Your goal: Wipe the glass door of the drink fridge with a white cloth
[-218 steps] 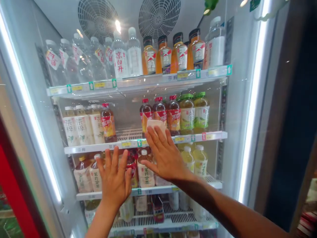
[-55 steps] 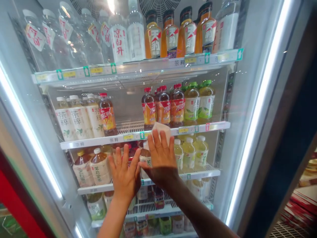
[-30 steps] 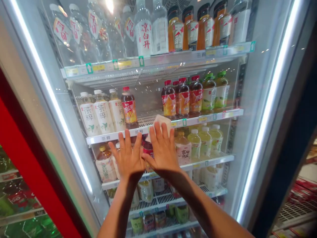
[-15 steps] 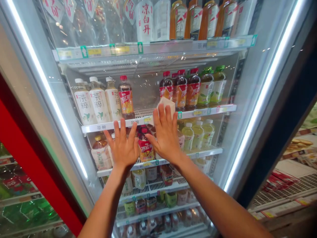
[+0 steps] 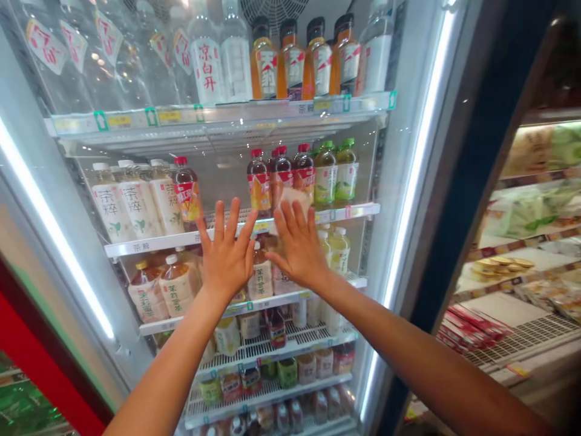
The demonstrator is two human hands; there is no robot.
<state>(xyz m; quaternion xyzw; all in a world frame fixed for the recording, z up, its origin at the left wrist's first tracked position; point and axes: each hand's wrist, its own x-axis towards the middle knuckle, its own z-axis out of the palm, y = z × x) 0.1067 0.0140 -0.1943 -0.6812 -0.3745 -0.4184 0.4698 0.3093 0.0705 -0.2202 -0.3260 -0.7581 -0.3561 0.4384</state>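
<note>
Both hands are raised in front of a glass door [image 5: 222, 172] with bottled drinks behind it. My left hand [image 5: 229, 257] is open, palm toward the glass and fingers spread, holding nothing. Beside it on the right, my right hand [image 5: 299, 245] lies flat over a white cloth [image 5: 293, 197] against the glass. Part of the cloth shows above the fingertips; the palm hides the rest. Behind the cloth stand red-capped iced tea bottles [image 5: 258, 181]. White-labelled tea bottles [image 5: 134, 203] stand to the left on the same shelf.
Large water bottles [image 5: 209, 63] and black-capped amber bottles [image 5: 294, 63] line the top shelf. A dark door frame [image 5: 458, 169] bounds the cooler on the right. Further right are open shelves with packaged goods [image 5: 474, 327]. A red frame [image 5: 40, 351] edges the left side.
Both hands have shifted to the right across the glass, the right one taking the cloth along. The view has turned right, showing more of the neighbouring shelves.
</note>
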